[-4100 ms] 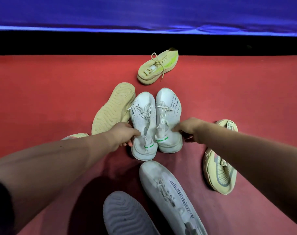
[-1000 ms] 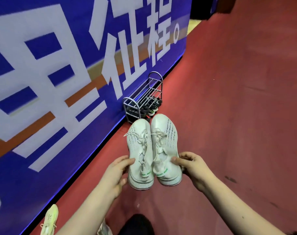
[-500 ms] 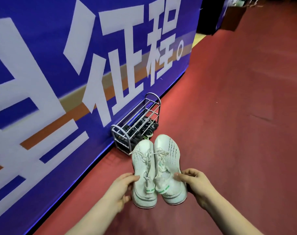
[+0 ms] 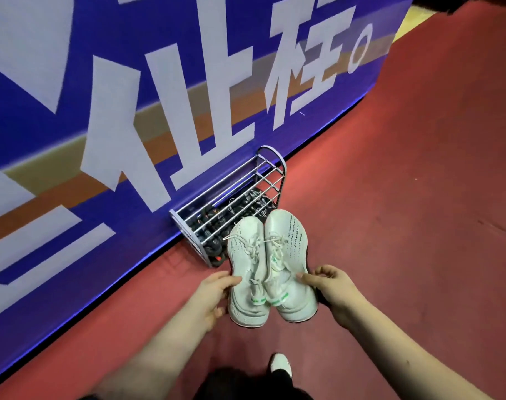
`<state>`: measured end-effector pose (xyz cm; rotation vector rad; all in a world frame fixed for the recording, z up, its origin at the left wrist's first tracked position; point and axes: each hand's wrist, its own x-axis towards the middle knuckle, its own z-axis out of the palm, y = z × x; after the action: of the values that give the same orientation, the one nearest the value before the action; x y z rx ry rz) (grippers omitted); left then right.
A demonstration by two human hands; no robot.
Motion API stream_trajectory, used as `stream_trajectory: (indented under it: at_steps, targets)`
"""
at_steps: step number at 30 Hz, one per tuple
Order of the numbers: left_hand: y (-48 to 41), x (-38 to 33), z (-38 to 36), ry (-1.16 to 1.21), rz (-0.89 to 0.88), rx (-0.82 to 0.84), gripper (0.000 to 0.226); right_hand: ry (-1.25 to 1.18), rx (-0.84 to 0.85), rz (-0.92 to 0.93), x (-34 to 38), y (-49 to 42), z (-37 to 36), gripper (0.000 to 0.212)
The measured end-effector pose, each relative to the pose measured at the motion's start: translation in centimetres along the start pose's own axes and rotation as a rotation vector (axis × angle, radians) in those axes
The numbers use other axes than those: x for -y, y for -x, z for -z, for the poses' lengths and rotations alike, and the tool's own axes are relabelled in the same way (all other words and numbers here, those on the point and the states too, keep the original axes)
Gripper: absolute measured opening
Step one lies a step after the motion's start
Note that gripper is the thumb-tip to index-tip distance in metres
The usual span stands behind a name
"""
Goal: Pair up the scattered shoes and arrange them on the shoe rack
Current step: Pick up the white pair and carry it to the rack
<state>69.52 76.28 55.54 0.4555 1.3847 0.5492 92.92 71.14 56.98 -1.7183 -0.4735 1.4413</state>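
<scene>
The 2 white sneakers are riding side by side in the air, heels toward the person, toes aiming at the shoe rack just ahead. The left hand is pinching one heel's outer side, the right hand curling round the other's — neither nearer the rack. Inside, dark shoes are crowding its lower tiers; the sneaker toes are hiding part of it, so free room is hard to judge.

The red floor carries a metal shoe rack with dark shoes inside.
</scene>
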Motion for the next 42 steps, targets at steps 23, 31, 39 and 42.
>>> stream_trajectory:
  at_steps: [23, 31, 39, 42]
  targets:
    - [-38.7, -1.1, -8.6, 0.107, 0.311, -0.180, 0.047, 0.516, 0.142, -0.388, -0.4, -44.1, 0.5, 0.018]
    - [-51.2, 3.2, -9.3, 0.237, 0.300, -0.286, 0.038, 0.669, 0.311, -0.361, -6.2, -61.3, -0.4, 0.026]
    - [-58.5, 4.2, -7.7, 0.389, 0.182, -0.361, 0.042, 0.588, 0.484, -0.319, -7.3, -71.2, -4.3, 0.041]
    - [-61.3, 2.7, -7.9, 0.428, 0.128, -0.383, 0.029, 0.556, 0.540, -0.274, -7.2, -73.4, -7.1, 0.027]
